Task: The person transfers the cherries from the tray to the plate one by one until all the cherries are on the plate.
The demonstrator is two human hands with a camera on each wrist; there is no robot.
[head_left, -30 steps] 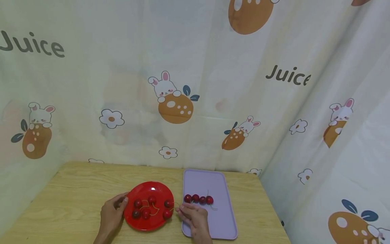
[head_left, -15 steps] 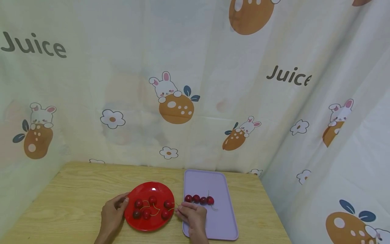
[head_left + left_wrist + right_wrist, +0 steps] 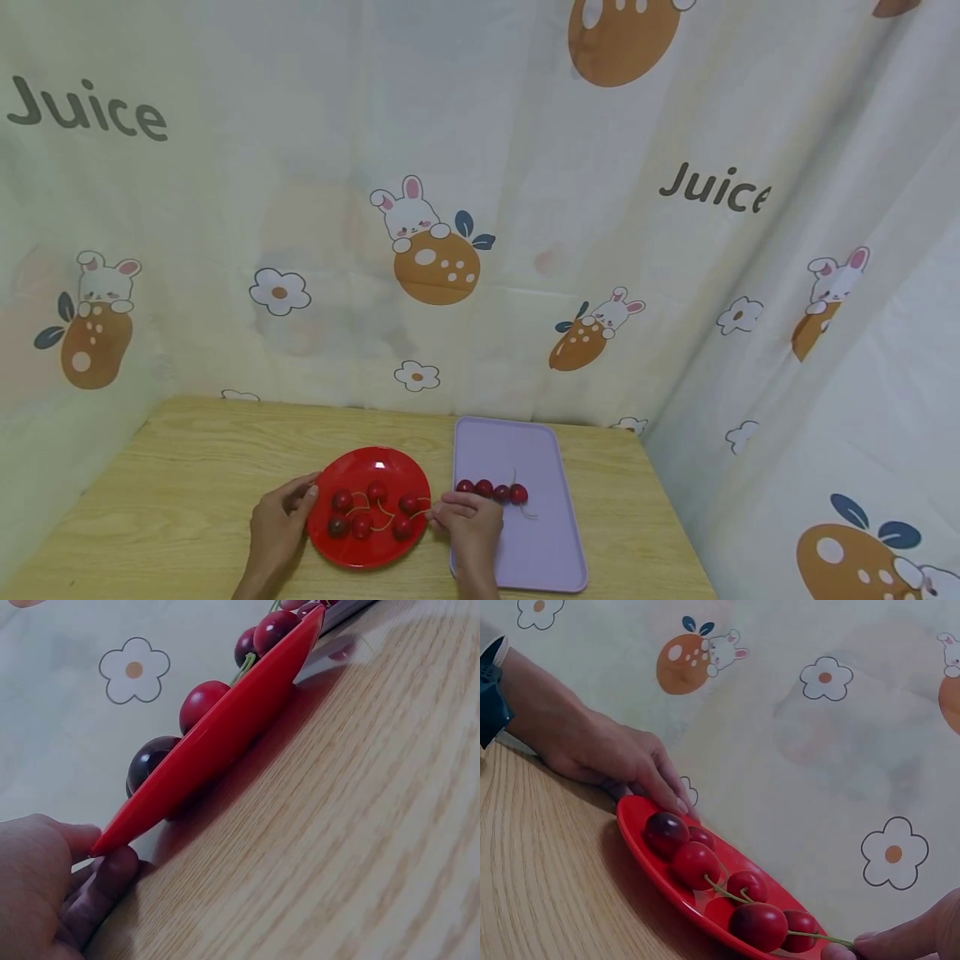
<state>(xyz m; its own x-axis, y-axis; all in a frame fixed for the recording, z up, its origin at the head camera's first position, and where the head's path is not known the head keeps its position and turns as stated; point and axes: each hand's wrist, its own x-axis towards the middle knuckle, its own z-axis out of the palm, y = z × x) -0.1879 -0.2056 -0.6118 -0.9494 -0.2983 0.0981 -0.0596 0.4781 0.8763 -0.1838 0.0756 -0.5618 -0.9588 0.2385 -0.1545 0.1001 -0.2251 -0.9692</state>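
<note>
My left hand [image 3: 277, 521] holds the red plate [image 3: 367, 558] by its left rim, thumb and fingers pinching the edge from above and below. My right hand [image 3: 471, 525] is at the opposite side, thumb and fingertips pressed together on the thin green stems [image 3: 422, 512] of two cherries [image 3: 402, 527]. That pair sits over the right part of the plate, inside the rim, one fruit farther from me than the other; I cannot tell how much they rest on it. Four other cherries [image 3: 362, 525] lie together on the plate's left half, their stems running toward the middle, the nearest left one much darker than the rest.

Just right of the plate is a lilac tray [image 3: 543, 546], its left edge partly covered by my right hand. Four dark red cherries [image 3: 518, 494] stand in a row across it, side by side, the lower part of the row partly hidden behind my fingers. Plate and tray both lie on the wooden table [image 3: 225, 450], before a pale curtain [image 3: 337, 350] printed with rabbits and flowers.
</note>
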